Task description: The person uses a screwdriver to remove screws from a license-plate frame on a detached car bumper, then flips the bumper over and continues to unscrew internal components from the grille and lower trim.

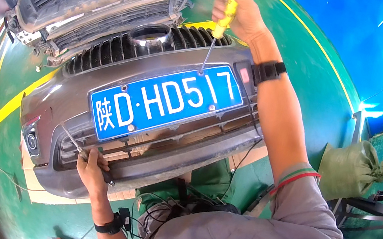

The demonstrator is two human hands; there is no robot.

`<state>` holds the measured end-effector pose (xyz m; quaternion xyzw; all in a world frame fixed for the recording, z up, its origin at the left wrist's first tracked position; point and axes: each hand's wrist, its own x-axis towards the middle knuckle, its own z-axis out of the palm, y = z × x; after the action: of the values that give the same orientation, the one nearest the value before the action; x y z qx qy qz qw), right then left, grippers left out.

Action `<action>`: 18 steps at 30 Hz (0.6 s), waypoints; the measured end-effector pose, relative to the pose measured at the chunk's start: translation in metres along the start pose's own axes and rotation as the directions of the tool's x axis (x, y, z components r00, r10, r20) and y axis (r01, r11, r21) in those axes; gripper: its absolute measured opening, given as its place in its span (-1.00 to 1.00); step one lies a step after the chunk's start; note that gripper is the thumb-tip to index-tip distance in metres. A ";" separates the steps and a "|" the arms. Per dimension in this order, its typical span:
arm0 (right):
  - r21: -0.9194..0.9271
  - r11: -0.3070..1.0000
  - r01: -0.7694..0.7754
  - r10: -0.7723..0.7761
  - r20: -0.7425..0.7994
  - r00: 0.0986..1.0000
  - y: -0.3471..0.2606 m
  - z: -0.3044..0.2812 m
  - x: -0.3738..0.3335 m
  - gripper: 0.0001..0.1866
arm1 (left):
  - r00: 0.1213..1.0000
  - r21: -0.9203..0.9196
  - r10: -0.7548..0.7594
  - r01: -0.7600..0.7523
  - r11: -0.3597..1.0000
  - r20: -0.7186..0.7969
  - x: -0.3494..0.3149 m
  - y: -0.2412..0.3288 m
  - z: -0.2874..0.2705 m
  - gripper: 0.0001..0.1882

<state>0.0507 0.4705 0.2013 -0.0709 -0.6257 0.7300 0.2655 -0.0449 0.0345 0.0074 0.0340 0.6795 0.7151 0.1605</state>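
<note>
A dark bumper lies in front of me, with a blue licence plate fixed across its middle. My right hand is wrapped round the yellow handle of a screwdriver. Its shaft points down, and the tip meets the plate's upper edge at the right-hand bolt. At the bumper's lower left, my left hand is closed round a second, dark-handled screwdriver. That one's thin shaft slants up and left over the side grille. Part of its handle is hidden by my fingers.
Beyond the bumper stands a car front with its structure exposed. Cardboard lies under the bumper on the green floor, which has yellow lines. A tied green sack is at the right. Cables hang near my waist.
</note>
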 end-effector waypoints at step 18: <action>-0.871 0.484 0.088 -0.638 -0.281 0.717 0.011 0.019 -0.006 -0.61 | 1.000 0.008 0.014 -0.014 1.000 0.015 -0.001 -0.001 0.006 -0.85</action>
<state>0.0440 0.4502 0.1932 -0.2576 -0.7734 0.2228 0.5347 -0.0417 0.0401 0.0072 0.0449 0.6809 0.7132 0.1605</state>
